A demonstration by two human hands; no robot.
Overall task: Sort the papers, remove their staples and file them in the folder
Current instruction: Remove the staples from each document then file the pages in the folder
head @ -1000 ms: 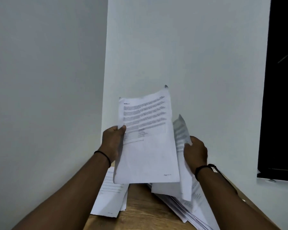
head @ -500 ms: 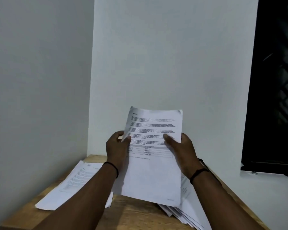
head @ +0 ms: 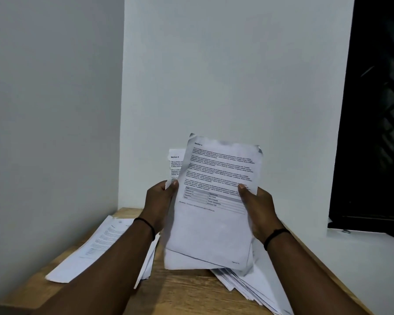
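- A front white printed sheet headed "Section 4" is being held upright above a light wooden tabletop, tilted slightly to the right.
- Its left edge is being pinched by the left hand, thumb lying on the front face, fingers curled behind.
- Its right edge is being gripped by the right hand, thumb pressed on the printed table near the middle of the page.
- A second white sheet headed "Section 5" is being held just behind the first, showing past its left edge.
- A loose white pile of papers is lying on the tabletop to the left, under the left forearm.
- Another fanned pile of white papers is lying below the held sheets, to the right.
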